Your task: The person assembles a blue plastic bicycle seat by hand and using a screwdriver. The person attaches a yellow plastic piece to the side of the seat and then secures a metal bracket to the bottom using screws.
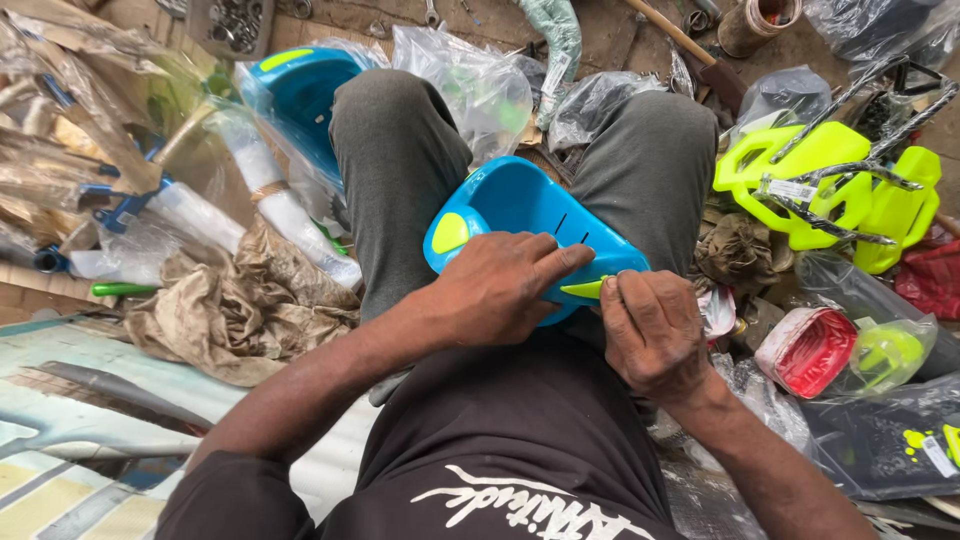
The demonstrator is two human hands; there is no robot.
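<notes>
A bright blue moulded plastic seat part [515,205] with a lime-green oval patch rests on my lap between my knees. My left hand [495,290] lies over its near edge and grips it, fingers pointing right. My right hand [650,335] is closed at the seat's right corner, pinching a small lime-green plastic piece [585,289] against the blue edge. The fingertips of both hands meet at that green piece.
A second blue seat part in a plastic bag [300,95] lies beyond my left knee. Lime-green plastic parts with metal rods [830,185] sit at the right, a red part [812,350] below them. Crumpled cloth [235,300] and clear bags cover the ground at the left.
</notes>
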